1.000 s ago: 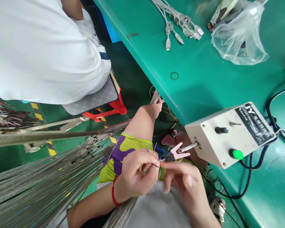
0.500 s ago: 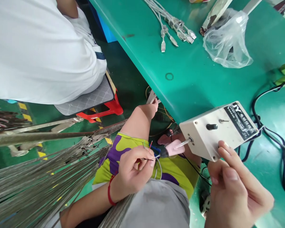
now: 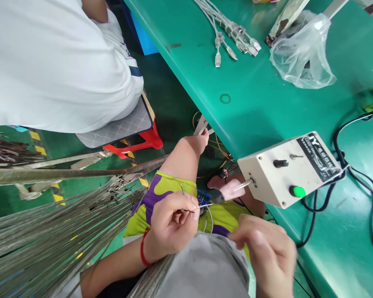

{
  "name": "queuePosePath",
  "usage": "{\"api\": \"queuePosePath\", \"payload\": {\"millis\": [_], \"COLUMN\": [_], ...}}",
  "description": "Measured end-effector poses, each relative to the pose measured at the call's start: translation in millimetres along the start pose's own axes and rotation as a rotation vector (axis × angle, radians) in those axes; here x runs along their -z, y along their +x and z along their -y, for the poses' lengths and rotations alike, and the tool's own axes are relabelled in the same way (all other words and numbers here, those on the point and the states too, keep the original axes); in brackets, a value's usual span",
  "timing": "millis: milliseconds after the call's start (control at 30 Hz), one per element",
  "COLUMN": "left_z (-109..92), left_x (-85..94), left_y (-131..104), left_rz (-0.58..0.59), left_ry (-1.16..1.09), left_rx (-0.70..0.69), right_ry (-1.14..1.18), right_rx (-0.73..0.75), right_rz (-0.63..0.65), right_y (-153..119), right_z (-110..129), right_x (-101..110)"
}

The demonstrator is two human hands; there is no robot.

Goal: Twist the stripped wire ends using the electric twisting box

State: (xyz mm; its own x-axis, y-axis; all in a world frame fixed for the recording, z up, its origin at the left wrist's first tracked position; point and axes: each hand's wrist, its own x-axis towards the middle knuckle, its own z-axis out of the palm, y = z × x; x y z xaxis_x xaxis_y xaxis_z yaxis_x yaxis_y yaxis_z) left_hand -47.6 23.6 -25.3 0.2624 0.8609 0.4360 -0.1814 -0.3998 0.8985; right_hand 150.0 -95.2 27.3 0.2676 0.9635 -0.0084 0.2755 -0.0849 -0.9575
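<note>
My left hand [image 3: 175, 221] pinches the end of a thin cable, and its fine wires [image 3: 202, 206] fan out past my thumb and index finger. Just to their right is the dark tip of a pink-wrapped spindle [image 3: 230, 190]. It sticks out from a cream wire-twisting machine [image 3: 273, 169] with a black knob, a toggle switch and a green button [image 3: 298, 191]. My right hand [image 3: 264, 252], slightly blurred, is below the machine, apart from it. Its index finger reaches left while the other fingers curl, and nothing shows in it.
White USB cables [image 3: 233, 37] and a clear plastic bag [image 3: 304, 54] lie on the green table [image 3: 205, 82]. Black cords [image 3: 366, 182] run behind the machine. Long grey cables [image 3: 65, 231] hang at left. A person in white [image 3: 65, 70] sits on a red stool [image 3: 146, 142].
My right hand has left the machine's button and moved left and down toward the wires; the green button now shows. The wire ends have come away from the spindle's tip.
</note>
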Motion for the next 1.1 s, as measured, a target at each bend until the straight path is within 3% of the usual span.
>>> {"api": "queuePosePath", "payload": {"millis": [100,167,367,533,700,1100], "left_z": [-0.7,-2.0,-7.3,-8.4,-8.4,-6.7], "left_x": [0.1,-0.6,-2.8,-3.8,-4.1,-9.8], "left_y": [0.9,3.6,14.0,17.0,18.7,19.6], "left_rz": [0.009,0.011,0.011,0.006,0.022,0.027], "left_ry": [0.014,0.034,0.052,0.069,0.085,0.103], "left_rx": [-0.006,-0.021,-0.062,-0.073,-0.102,-0.099], "right_ry": [0.226,0.395,0.782,0.964,0.995,0.913], "right_rx": [-0.17,-0.241,-0.354,-0.341,-0.274,-0.308], "right_rz": [0.104,0.077,0.004,-0.005,-0.08,-0.171], "right_y": [22.8,32.9,48.7,64.3,71.2,72.9], "right_z": [-0.1,-4.5,-8.5,-3.6,-1.6,-0.5], "right_x": [-15.6,-23.5,-31.8,-44.0,-56.8,-56.2]}}
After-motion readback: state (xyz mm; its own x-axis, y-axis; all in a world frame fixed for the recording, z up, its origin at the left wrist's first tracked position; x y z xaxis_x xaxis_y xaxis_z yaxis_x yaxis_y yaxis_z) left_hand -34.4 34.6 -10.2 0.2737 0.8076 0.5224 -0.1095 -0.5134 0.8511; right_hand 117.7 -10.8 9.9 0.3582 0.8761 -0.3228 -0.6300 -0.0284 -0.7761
